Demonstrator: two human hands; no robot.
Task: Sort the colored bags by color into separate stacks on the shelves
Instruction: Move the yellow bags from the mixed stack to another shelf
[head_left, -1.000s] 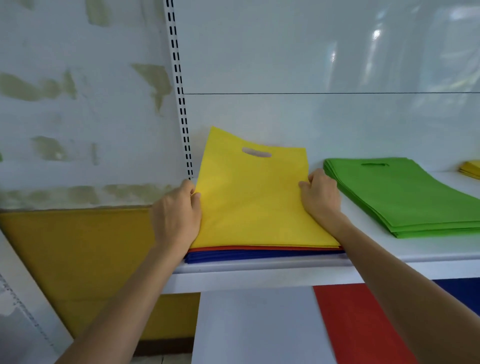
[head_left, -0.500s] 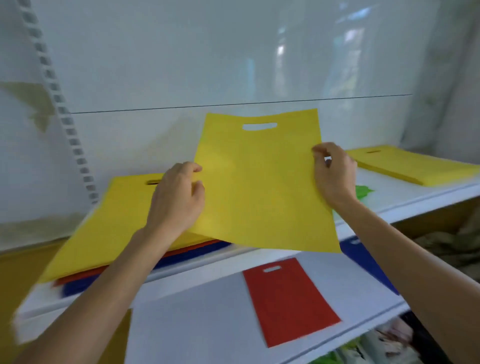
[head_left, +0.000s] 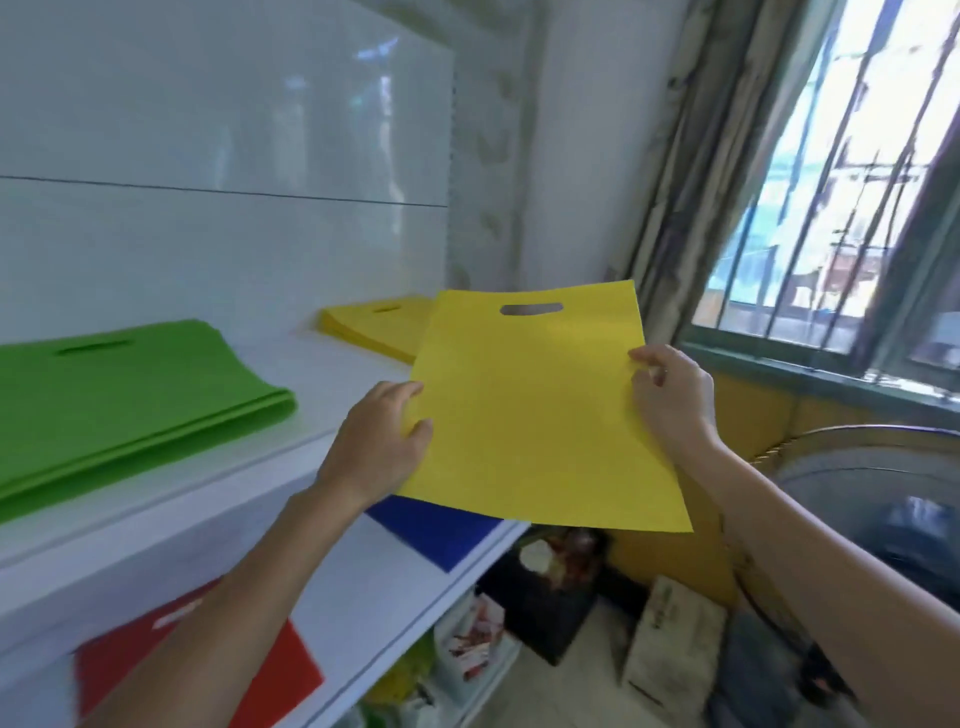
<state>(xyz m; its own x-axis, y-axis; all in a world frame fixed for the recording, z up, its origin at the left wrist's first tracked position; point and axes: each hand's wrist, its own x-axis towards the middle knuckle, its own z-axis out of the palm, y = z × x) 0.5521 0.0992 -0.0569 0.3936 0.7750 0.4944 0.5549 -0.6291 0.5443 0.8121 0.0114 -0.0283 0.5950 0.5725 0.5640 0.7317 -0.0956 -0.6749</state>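
I hold a flat yellow bag (head_left: 535, 410) with a cut-out handle in the air in front of the shelves. My left hand (head_left: 379, 441) pinches its left edge and my right hand (head_left: 670, 395) pinches its right edge. Behind it, at the right end of the upper shelf (head_left: 322, 395), lies a stack of yellow bags (head_left: 374, 325). A stack of green bags (head_left: 119, 384) lies further left on that shelf. On the lower shelf (head_left: 363, 597) lie a blue bag (head_left: 436, 525) and a red bag (head_left: 280, 670), both partly hidden by my arms and the held bag.
A barred window (head_left: 831, 197) with a curtain (head_left: 680, 208) is at the right. A round grey fan (head_left: 878, 499) stands under it. Boxes and packets (head_left: 561, 613) clutter the floor below the shelves.
Both hands have lifted the yellow bag off the mixed pile at the left and carried it right, close to the yellow stack. My view has swung right with it.
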